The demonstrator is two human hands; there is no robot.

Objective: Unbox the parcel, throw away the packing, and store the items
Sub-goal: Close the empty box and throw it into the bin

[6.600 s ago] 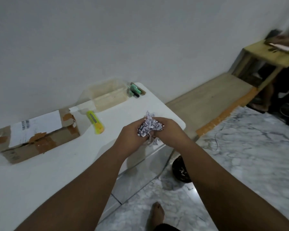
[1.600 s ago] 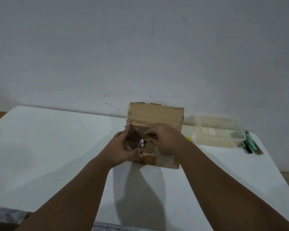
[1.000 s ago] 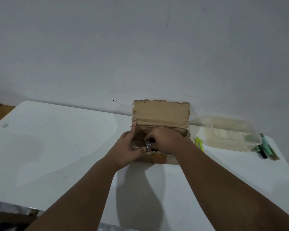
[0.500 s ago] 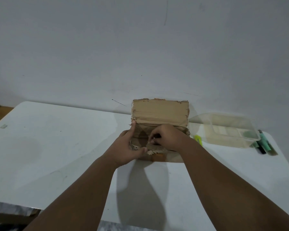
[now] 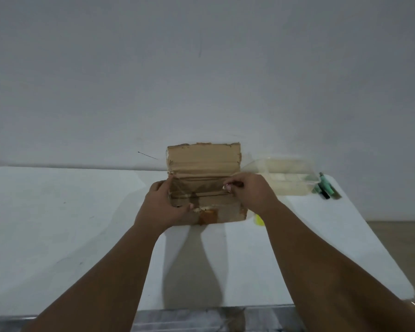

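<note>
An open brown cardboard box (image 5: pixel 222 212) stands in the middle of the white table (image 5: pixel 70 224). Its lid flap (image 5: pixel 203 159) points up toward the wall. My left hand (image 5: pixel 163 208) grips the box's left front corner, thumb along the front rim. At the right end of the opening, my right hand (image 5: pixel 252 191) has its fingers pinched on the rim. The inside of the box looks dark and brown. I see no loose packing in it.
A clear plastic container (image 5: pixel 285 180) sits to the right of the box. Green markers (image 5: pixel 326 188) lie beyond it near the table's right edge. A yellow cutter (image 5: pixel 259 220) peeks out under my right wrist. The wall is close behind.
Earlier both hands held a wad of shredded paper over the floor by the table's end. In the last second my right hand has moved from the middle of the box's opening to its right end.
</note>
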